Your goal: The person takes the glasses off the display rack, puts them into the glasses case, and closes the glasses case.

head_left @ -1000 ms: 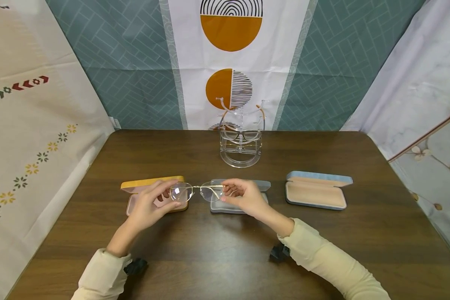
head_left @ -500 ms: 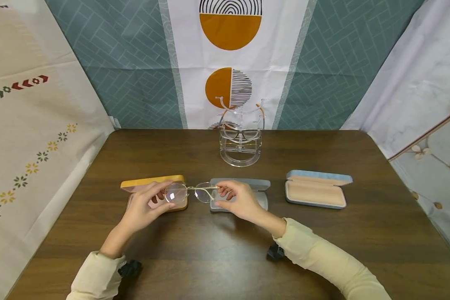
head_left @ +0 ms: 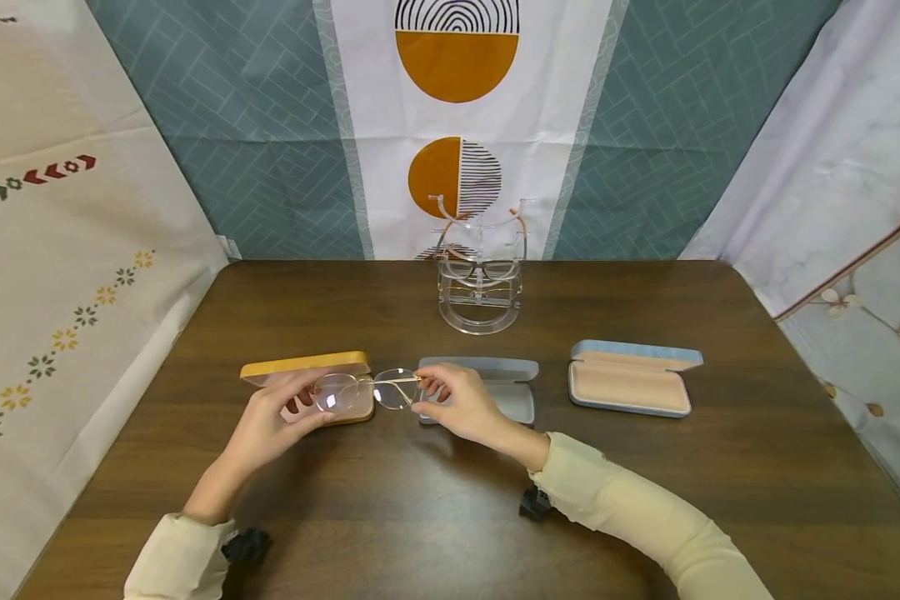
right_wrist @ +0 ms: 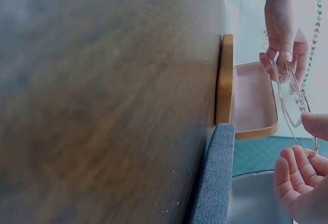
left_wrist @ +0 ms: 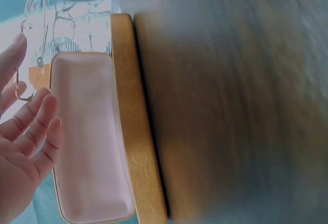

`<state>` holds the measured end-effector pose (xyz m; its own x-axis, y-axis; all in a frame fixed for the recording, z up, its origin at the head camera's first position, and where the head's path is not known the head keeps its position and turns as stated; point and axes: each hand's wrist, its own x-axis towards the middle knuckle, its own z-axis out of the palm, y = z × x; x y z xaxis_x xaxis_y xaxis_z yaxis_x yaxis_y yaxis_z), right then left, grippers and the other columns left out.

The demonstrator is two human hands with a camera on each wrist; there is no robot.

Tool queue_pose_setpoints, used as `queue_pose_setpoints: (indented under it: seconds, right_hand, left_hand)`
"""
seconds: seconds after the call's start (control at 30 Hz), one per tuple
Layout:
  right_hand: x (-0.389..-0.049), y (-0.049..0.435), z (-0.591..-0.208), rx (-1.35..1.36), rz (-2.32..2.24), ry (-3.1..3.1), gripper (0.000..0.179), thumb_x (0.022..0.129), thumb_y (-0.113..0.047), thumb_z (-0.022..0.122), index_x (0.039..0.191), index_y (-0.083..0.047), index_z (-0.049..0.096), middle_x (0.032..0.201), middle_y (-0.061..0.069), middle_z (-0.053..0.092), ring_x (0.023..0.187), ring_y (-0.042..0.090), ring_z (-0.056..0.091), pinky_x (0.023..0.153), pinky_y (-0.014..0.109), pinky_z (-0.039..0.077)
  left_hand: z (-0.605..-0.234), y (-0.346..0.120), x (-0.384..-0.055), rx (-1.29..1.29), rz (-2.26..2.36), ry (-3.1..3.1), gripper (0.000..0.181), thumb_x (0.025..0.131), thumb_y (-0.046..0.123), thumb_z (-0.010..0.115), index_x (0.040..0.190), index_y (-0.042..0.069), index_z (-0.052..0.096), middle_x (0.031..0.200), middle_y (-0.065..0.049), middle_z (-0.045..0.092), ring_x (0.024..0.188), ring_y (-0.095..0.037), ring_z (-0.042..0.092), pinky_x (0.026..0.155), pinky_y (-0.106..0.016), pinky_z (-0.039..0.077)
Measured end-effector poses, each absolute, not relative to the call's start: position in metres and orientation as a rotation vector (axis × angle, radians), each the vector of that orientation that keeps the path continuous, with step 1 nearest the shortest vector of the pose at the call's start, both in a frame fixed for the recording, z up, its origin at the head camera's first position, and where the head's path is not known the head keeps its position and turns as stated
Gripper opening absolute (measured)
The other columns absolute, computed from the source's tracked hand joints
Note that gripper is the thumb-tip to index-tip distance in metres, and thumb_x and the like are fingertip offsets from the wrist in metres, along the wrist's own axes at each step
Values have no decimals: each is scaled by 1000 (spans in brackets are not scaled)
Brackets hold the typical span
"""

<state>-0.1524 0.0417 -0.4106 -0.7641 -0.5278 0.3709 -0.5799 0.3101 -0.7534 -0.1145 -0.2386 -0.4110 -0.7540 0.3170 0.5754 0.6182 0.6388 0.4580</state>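
Observation:
A pair of gold, thin-rimmed eyeglasses [head_left: 397, 390] is held level above the table between my two hands. My left hand [head_left: 270, 421] pinches one end of the frame between thumb and fingers. At the opposite end, my right hand [head_left: 461, 404] pinches the other side; the folded temples show behind the lenses. Beneath the left hand lies an open yellow glasses case [head_left: 303, 364] with a pink lining, close below the glasses in the left wrist view. An open grey case [head_left: 519, 402] is partly hidden behind the right hand.
An open blue glasses case [head_left: 630, 387] with a peach lining lies to the right. At the back stands a clear display stand [head_left: 480, 323] bearing dark-rimmed glasses [head_left: 478, 269] and other frames. Curtains enclose the wooden table [head_left: 450, 517] at the back and sides.
Both hands have moved left together, carrying the eyeglasses from between the yellow and grey cases to over the right part of the yellow case. The cases and stand have stayed put.

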Motion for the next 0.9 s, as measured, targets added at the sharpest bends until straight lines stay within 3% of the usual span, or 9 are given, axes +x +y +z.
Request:
queue_pose_setpoints:
  seconds: [0.3, 0.6, 0.9]
  right_hand:
    - [-154, 30, -412, 1080, 1394, -2566, 35, 76, -9, 73, 106, 3, 60, 91, 11, 63, 78, 18, 57, 66, 33, 50]
    - [-155, 17, -408, 1094, 1222, -2629, 35, 75, -14, 73, 106, 1, 62, 88, 5, 62, 75, 14, 58, 66, 20, 45]
    - [-157, 5, -401, 1094, 1147, -2688, 35, 76, -16, 73, 106, -2, 62, 87, 3, 63, 74, 12, 59, 68, 21, 42]
  left_hand:
    - [-413, -249, -110, -689, -880, -2468, 59, 59, 3, 83, 113, 6, 61, 87, 1, 58, 68, -12, 52, 54, -22, 44]
    - [-413, -260, -107, -639, -858, -2489, 57, 58, 3, 83, 111, 7, 63, 85, 1, 60, 66, -11, 54, 55, -18, 42]
    - [-412, -269, -105, -617, -826, -2484, 56, 57, 2, 83, 110, 7, 64, 83, 1, 61, 65, -8, 53, 56, -15, 42]
